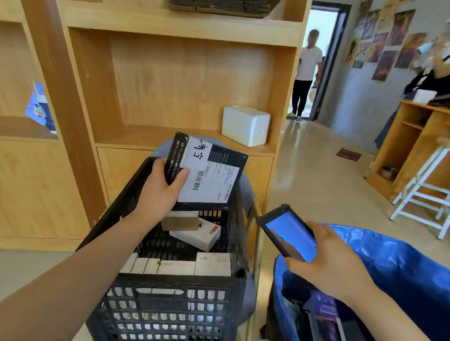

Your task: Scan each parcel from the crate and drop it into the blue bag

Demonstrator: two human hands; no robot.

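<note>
- While gripped in the right hand (330, 264), handheld scanner (287, 233) hangs above the blue bag (413, 271), screen up.
- Beyond, over the black crate (168, 309): black labelled parcel (204, 172), pinched at its edge by the left hand (162, 189).
- Scanning step, seemingly; next, aim at the barcode (198, 180), then drop.

Bright, even indoor light w/ overexposed daylight at the doorway (321, 56); wide-angle bending toward edges, motion blur on the person (446, 53) at upper right, centre fairly sharp, shadows soft.
</note>
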